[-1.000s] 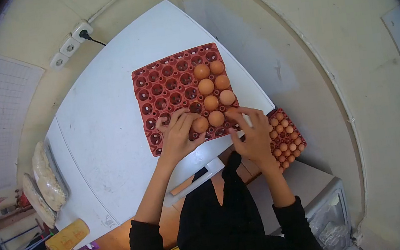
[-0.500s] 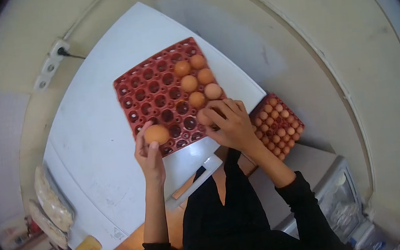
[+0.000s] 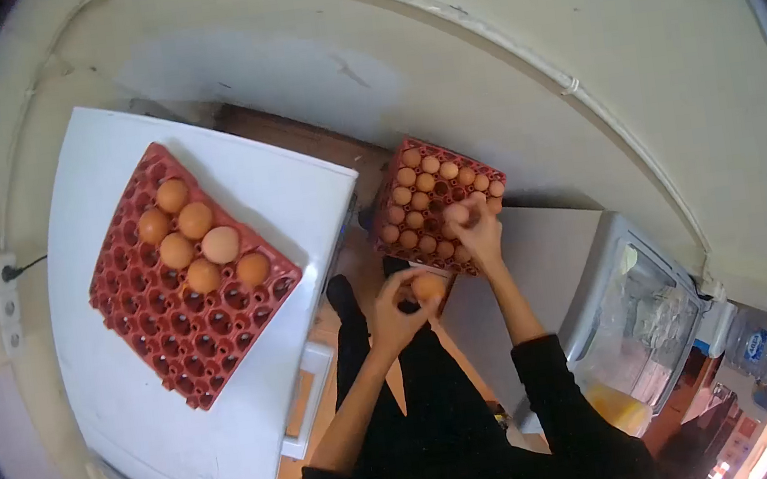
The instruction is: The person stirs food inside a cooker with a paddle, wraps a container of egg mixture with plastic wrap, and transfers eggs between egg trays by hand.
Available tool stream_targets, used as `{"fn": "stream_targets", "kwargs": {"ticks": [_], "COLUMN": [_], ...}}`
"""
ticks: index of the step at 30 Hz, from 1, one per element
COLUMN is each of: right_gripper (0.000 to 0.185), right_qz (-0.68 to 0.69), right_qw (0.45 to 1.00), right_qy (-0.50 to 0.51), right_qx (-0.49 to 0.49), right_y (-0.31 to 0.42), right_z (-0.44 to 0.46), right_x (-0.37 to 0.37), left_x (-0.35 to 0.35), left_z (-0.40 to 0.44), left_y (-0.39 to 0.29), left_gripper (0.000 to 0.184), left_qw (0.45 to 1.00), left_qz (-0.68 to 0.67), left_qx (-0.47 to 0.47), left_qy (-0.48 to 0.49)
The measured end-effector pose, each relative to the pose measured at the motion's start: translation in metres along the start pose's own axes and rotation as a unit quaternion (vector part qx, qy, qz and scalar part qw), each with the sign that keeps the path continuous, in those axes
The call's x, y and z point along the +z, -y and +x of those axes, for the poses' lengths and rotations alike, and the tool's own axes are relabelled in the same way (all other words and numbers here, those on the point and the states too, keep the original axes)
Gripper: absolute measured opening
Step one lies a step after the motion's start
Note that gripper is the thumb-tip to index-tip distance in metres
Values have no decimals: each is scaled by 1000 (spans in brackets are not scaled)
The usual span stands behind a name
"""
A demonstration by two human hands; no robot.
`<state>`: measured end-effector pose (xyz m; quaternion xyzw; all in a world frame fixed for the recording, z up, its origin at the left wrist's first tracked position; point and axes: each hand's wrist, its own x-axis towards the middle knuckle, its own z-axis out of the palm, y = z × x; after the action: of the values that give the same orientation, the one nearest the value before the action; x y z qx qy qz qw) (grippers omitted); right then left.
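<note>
My left hand [image 3: 399, 312] is closed around a brown egg [image 3: 429, 287], held low in front of the far tray. My right hand [image 3: 480, 232] reaches over the fuller red egg tray [image 3: 381, 218], its fingertips pinching a paler egg [image 3: 457, 213]. Whether that egg still touches its cup, I cannot tell. Several eggs sit in rows in this tray, with some bare cups near its middle. On the white surface at left lies a second red egg tray [image 3: 149, 340], where several brown eggs [image 3: 195, 220] fill cups toward its upper right side.
The white top [image 3: 93, 371] ends at a corner beside a gap over the floor. A grey-white cabinet with a clear front [image 3: 539, 259] stands right of the fuller tray. Walls curve behind both. A power strip [image 3: 8, 300] hangs at far left.
My view has turned right. My right hand has left one egg in the tray on the white top and now grips another over the fuller tray. My left hand has moved right with its egg.
</note>
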<state>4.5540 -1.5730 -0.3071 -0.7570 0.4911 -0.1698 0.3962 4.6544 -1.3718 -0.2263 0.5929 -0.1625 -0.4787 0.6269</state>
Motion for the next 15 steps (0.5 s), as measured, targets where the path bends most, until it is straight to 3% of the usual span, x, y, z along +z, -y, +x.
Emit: {"fn": "stream_targets", "kwargs": {"ticks": [4,5,6,7,8,10,12,15], "right_gripper": [44,43,39,39,40,41,44,41], "right_qz": [-178,-243,-238,-235,-266,-297,-295,-262], "right_qw": [982,965,970,971,961,949,934,939], "right_qy": [-39,-50,22,23,34,46,59,80], "right_qx": [-57,-89,-39,-38,-66,-95,-192,-208], "right_y": [-41,-39,-32,-40,-47,-66,-74,-64], "right_z": [51,55,58,61,64,69,73,77], "right_x": [27,34,32,35,38,44,43,23], "left_x": [24,27,28,29,30,36,42,47], "left_z": [64,78,93,105,116,134,149,165], "left_y": [65,76,86,95,103,118,128,129], "left_gripper": [46,46,45,45,45,45,44,41], "left_qw": [968,967,956,942,941,900,885,860], "left_qz": [220,222,261,299,302,379,410,454], "left_qx": [35,34,69,105,106,203,213,228], "left_qy": [-118,-117,-112,-106,-108,-72,-58,-38]}}
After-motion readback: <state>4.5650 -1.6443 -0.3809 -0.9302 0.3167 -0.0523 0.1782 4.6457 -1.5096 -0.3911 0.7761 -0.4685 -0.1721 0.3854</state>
